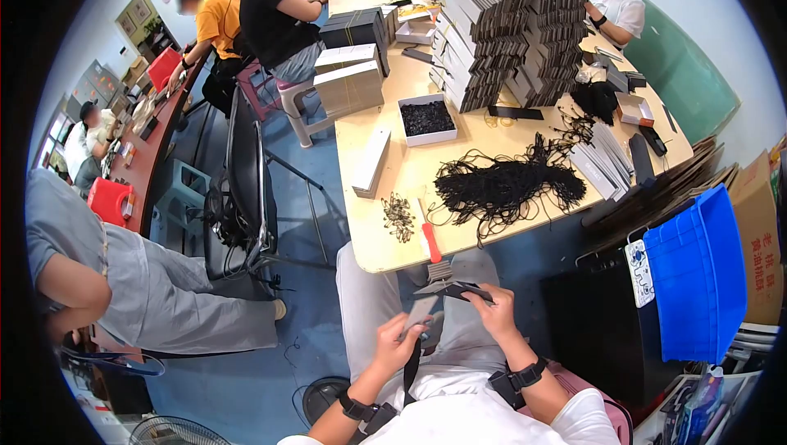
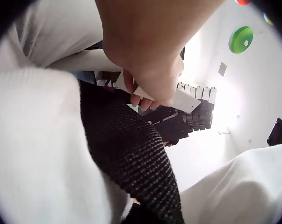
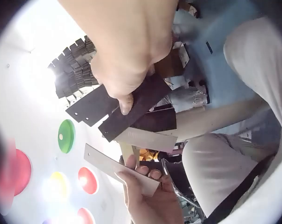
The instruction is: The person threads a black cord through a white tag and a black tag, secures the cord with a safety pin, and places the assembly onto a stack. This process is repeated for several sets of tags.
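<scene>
My left hand (image 1: 398, 343) pinches a pale grey card strip (image 1: 420, 311) between thumb and fingers. In the right wrist view this strip (image 3: 115, 167) has a small hole near one end. My right hand (image 1: 497, 314) grips several dark card strips (image 1: 469, 289), fanned apart, its thumb pressing on the top one. Holes show near the ends of the dark strips (image 3: 131, 111) in the right wrist view. Both hands are above my lap, just off the table's near edge. Below the left hand hangs a black woven strap (image 2: 131, 149).
On the table (image 1: 369, 232) lie a heap of black cords (image 1: 508, 187), a red-handled tool (image 1: 429, 242), small metal loops (image 1: 399, 217) and a white box (image 1: 428, 120) of black bits. Tall card stacks (image 1: 508, 27) stand behind. A blue crate (image 1: 697, 273) is at right. Other people sit around.
</scene>
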Available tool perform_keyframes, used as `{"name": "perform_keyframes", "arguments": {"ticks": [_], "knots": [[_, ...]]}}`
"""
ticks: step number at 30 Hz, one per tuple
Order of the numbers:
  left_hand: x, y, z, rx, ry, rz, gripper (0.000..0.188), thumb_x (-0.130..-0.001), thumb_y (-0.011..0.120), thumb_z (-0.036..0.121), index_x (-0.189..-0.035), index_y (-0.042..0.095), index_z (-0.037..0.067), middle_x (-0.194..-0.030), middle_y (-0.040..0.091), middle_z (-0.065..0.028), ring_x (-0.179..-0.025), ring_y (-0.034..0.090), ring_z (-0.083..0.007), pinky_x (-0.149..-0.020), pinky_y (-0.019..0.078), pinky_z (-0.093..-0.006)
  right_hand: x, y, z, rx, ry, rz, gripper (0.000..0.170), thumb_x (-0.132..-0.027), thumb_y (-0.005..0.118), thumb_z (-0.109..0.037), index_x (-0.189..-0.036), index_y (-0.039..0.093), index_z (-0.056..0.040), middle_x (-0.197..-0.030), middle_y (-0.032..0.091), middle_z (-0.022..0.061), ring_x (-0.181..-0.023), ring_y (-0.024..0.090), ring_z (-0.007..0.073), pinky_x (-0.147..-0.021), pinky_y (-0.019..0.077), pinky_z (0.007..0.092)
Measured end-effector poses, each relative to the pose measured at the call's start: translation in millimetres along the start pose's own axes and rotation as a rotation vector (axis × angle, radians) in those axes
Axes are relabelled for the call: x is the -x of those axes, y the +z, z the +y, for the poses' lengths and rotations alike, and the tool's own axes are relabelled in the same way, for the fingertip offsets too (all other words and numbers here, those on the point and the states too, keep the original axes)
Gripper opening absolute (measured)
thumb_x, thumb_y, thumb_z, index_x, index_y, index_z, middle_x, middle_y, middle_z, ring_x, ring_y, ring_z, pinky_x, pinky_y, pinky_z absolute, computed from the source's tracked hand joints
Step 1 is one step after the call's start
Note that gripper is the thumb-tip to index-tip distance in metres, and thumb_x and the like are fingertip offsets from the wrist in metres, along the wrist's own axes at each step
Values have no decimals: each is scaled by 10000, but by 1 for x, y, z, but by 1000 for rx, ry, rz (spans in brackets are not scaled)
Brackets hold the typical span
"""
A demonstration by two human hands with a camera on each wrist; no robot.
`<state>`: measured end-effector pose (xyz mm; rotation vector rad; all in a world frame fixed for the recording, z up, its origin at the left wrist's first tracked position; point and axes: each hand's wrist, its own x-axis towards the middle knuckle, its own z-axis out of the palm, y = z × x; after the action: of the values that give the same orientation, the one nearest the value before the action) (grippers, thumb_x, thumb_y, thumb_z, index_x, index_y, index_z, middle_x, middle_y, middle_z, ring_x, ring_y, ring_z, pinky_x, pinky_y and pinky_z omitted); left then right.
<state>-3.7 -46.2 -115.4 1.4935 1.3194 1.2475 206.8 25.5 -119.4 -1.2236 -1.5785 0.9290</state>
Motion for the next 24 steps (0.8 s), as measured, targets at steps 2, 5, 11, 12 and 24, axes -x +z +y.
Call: {"name": "perform_keyframes", "arguments": {"ticks": [2, 5, 11, 12, 24], "knots": [[1, 4, -8, -5, -12, -26, 176, -913, 615, 135, -965, 697, -12, -787, 676, -114, -703, 654, -171, -633, 489, -280, 0, 2, 0, -11, -38, 50, 110, -801, 716, -65, -871, 698, 18, -709, 673, 112, -595, 640, 205, -579, 477, 286], [-2, 7, -4, -46, -98, -76, 188, -908, 636, 165, -940, 692, -12, -757, 687, -103, -681, 663, -160, -612, 489, -276, 2, 11, 9, 33, 102, 44, 108, -799, 714, -55, -878, 699, 17, -717, 664, 109, -617, 640, 199, -603, 485, 293], [-17, 14, -3, -16, -280, -71, 226, -911, 642, 207, -894, 677, -15, -752, 709, -90, -688, 688, -137, -604, 503, -265, -12, 12, -4, -122, 41, 112, 106, -834, 694, -58, -918, 710, 4, -852, 681, 97, -781, 637, 174, -688, 481, 271], [-18, 15, -4, -1, -279, -73, 231, -913, 639, 212, -892, 677, -15, -757, 713, -89, -698, 691, -132, -610, 508, -263, -11, 12, 5, -121, 42, 115, 106, -834, 694, -58, -918, 710, 4, -852, 681, 97, -781, 637, 174, -688, 481, 271], [-30, 22, -15, 68, -296, -10, 243, -896, 668, 193, -979, 617, -30, -808, 696, -68, -699, 646, -105, -623, 501, -254, 14, -21, 9, -247, 178, -308, 185, -870, 668, -81, -1034, 651, 3, -793, 697, 68, -704, 643, 120, -653, 502, 264]]}}
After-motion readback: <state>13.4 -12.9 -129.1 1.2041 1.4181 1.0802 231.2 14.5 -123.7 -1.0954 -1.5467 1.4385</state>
